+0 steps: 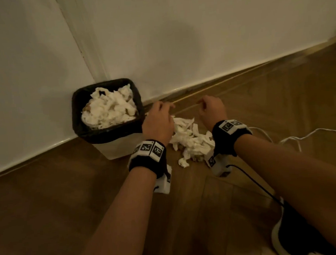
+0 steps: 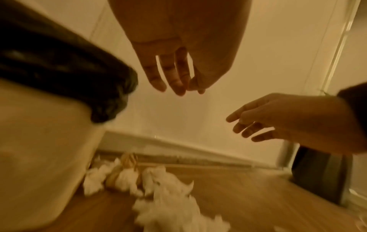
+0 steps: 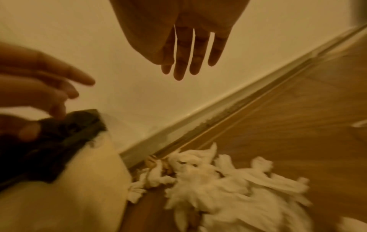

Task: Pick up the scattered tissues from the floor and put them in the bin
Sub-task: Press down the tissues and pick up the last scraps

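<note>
On a wooden floor (image 1: 190,216) at the foot of a white wall (image 1: 196,34), a heap of crumpled tissues (image 1: 190,139) is seen lying just beside a pale bin (image 1: 116,147) lined with a black bag (image 1: 77,106). The bin is set against the skirting board (image 1: 239,71), and it is already piled to its rim with white tissue. The left hand (image 1: 158,122) is held above the near edge of the heap, beside the bin's corner; the right hand (image 1: 212,109) is held over the heap's far side. In both wrist views the fingers are shown loosely extended and apart, with nothing held in either hand. The hands appear to be placed one on each side so that the heap can be gathered in a single scoop, though this is a judgement only.

Open floor is left to the right of the heap and toward the camera, while the wall and skirting close off the far side. A white cable (image 1: 304,134) is trailed across the boards near the right wrist, and a dark shoe (image 1: 292,238) is visible at the lower right. Little room is left inside the bin, so spilling over its rim may be risked.
</note>
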Motion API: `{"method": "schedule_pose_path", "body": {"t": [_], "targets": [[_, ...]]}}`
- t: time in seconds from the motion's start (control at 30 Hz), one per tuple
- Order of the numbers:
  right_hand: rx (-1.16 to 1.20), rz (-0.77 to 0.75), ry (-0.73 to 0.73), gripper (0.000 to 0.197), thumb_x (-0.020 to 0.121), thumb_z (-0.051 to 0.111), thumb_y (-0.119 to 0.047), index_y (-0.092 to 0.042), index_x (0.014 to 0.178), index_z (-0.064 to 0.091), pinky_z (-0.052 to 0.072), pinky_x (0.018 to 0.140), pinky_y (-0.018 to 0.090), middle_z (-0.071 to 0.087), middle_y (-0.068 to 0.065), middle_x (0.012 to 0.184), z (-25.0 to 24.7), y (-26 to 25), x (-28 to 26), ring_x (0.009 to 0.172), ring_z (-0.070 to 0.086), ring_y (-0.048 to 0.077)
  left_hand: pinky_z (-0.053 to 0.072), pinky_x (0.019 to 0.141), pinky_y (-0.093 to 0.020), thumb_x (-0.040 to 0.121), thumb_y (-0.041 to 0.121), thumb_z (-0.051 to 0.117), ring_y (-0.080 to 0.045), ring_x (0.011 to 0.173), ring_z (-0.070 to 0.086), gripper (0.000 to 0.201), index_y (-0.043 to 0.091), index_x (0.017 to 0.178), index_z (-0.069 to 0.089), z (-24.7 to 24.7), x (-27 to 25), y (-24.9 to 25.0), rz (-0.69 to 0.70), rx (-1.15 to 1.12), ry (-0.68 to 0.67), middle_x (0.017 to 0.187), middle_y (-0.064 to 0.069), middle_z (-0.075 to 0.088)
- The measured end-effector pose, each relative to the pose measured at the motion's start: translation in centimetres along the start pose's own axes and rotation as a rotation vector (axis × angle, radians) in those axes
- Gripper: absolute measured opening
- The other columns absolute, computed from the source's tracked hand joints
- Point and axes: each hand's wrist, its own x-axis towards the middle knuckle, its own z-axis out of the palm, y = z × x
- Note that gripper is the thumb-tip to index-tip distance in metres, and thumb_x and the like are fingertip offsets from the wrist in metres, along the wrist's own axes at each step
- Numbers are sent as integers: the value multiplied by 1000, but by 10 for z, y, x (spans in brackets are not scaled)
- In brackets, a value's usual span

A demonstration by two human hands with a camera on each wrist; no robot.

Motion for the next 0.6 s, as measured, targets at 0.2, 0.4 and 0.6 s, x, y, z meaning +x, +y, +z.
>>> {"method": "schedule_pose_path", "body": {"t": [0.2,0.4,0.6], "targets": [[-147,446,-346,52,89,54,-26,-17,137,36,35,102,45,36,14,140,17,92,-36,128,34,37,50,81,-35,89,21,55,-26,105,52,33,30,120,49,88,-35,-13,-112,111,-552,129,-5,38],[-197,546,-567,80,80,66,-44,-20,143,23,35,103,45,28,16,143,54,130,-79,129,34,39,41,101,-47,84,22,63,-36,131,29,63,42,135,32,143,-64,-27,-40,237,-774,153,0,6],[-193,475,-649,101,72,76,-43,-28,148,11,31,109,47,16,14,149,79,131,-85,134,25,41,45,97,-46,87,9,57,-34,134,28,83,52,141,10,170,-66,-36,26,250,-844,155,13,2]]}}
